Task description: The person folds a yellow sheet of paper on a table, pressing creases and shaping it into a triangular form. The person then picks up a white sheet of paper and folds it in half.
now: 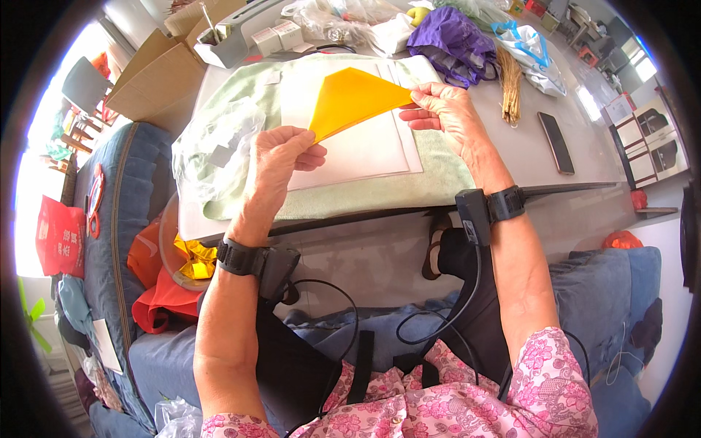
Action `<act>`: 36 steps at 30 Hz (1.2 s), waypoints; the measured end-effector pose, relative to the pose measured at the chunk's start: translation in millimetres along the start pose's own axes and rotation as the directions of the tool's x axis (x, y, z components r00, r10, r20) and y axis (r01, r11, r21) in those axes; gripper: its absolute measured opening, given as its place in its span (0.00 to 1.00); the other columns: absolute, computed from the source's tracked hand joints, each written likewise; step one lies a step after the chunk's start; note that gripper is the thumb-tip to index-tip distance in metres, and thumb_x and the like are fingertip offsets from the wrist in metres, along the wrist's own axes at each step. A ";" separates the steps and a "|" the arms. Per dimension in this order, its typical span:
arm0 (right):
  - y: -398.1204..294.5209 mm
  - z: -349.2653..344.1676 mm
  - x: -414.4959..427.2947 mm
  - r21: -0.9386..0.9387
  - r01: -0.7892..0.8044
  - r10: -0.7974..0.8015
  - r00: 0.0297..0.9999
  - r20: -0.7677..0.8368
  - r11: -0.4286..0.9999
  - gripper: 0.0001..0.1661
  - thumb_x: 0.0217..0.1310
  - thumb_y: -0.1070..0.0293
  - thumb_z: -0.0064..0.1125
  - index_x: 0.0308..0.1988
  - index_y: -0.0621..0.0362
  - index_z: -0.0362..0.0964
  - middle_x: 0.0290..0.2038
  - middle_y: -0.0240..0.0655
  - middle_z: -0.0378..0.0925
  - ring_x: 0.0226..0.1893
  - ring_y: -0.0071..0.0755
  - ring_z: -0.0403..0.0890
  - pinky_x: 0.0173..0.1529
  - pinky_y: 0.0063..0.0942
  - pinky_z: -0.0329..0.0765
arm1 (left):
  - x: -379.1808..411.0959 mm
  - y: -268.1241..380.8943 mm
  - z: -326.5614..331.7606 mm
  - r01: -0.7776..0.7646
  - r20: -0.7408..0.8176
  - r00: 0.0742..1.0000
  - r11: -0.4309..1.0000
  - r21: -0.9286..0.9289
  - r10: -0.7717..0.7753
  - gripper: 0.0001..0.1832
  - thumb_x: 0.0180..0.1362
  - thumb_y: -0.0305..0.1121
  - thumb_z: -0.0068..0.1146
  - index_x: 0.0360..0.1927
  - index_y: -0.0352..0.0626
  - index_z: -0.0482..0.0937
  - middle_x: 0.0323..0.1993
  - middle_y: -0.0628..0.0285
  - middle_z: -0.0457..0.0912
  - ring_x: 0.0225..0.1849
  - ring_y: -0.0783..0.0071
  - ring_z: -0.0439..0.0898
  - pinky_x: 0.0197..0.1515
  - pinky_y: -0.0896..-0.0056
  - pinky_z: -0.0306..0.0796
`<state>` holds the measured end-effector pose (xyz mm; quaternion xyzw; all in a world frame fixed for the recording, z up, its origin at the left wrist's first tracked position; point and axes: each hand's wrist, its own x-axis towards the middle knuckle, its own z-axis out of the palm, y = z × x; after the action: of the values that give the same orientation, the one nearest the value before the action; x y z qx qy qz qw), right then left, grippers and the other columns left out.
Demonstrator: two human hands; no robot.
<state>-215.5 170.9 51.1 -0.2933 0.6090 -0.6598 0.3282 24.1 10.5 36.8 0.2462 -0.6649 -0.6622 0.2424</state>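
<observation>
A folded sheet of yellow paper (356, 101) is stretched between my two hands, above the table. My left hand (287, 150) pinches its lower left corner between thumb and fingers. At its right corner, my right hand (438, 109) grips the tip with thumb and index finger, the other fingers curled below. White paper sheets (350, 164) lie beneath it on a pale green towel (438, 169). Left of the sheets, a crumpled clear plastic bag (219, 148) rests on the towel, close to my left hand.
A purple bag (452, 41), a straw brush (509, 87) and a smartphone (556, 143) lie on the table's right side. Small white boxes (278, 37) and a grey holder (222, 49) stand at the back. An open cardboard box (156, 79) is at left; gold foil (195, 260) fills a bin below.
</observation>
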 end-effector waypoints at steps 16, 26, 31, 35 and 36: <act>4.1 -1.9 2.2 -0.087 0.082 -0.086 0.995 -0.044 0.993 0.10 0.65 0.73 0.57 0.41 0.71 0.76 0.32 0.44 0.83 0.28 0.32 0.86 0.31 0.22 0.85 | 0.2 2.2 4.7 0.003 0.017 1.000 1.000 0.019 -0.004 0.14 0.62 0.37 0.57 0.36 0.34 0.84 0.27 0.56 0.86 0.25 0.74 0.84 0.35 0.74 0.79; -1.9 -2.1 4.3 0.049 0.097 -0.100 0.993 0.065 0.994 0.13 0.63 0.78 0.57 0.48 0.72 0.73 0.40 0.44 0.82 0.37 0.34 0.86 0.43 0.25 0.86 | 0.8 2.7 2.3 0.033 0.010 0.999 0.998 -0.045 -0.032 0.13 0.62 0.36 0.57 0.35 0.33 0.83 0.27 0.55 0.86 0.25 0.73 0.84 0.35 0.73 0.79; -3.1 3.1 4.4 0.058 0.108 -0.110 0.993 0.033 0.992 0.14 0.60 0.82 0.56 0.47 0.73 0.72 0.40 0.45 0.81 0.36 0.35 0.86 0.42 0.26 0.87 | 1.2 2.3 2.3 0.046 0.008 0.999 0.998 -0.050 -0.045 0.13 0.61 0.35 0.57 0.35 0.33 0.83 0.27 0.55 0.86 0.25 0.72 0.85 0.35 0.73 0.79; -0.7 0.6 6.3 0.048 0.119 -0.120 0.993 0.015 0.992 0.13 0.59 0.83 0.55 0.46 0.73 0.72 0.39 0.45 0.81 0.35 0.35 0.86 0.40 0.26 0.87 | 0.8 3.5 6.5 0.043 -0.005 0.999 0.998 -0.038 -0.043 0.13 0.61 0.36 0.57 0.35 0.33 0.83 0.27 0.55 0.86 0.25 0.72 0.85 0.34 0.73 0.80; -1.1 2.1 5.7 0.049 0.108 -0.108 0.994 -0.003 0.993 0.13 0.58 0.82 0.55 0.45 0.73 0.72 0.39 0.45 0.81 0.35 0.35 0.86 0.40 0.26 0.87 | 0.5 4.0 6.7 0.041 -0.013 0.999 0.999 -0.032 -0.041 0.13 0.61 0.36 0.57 0.35 0.33 0.83 0.27 0.55 0.86 0.25 0.72 0.85 0.34 0.73 0.80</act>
<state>-217.4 165.2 52.4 -0.3176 0.5761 -0.6912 0.2991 19.4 15.3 40.8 0.2606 -0.6474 -0.6758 0.2372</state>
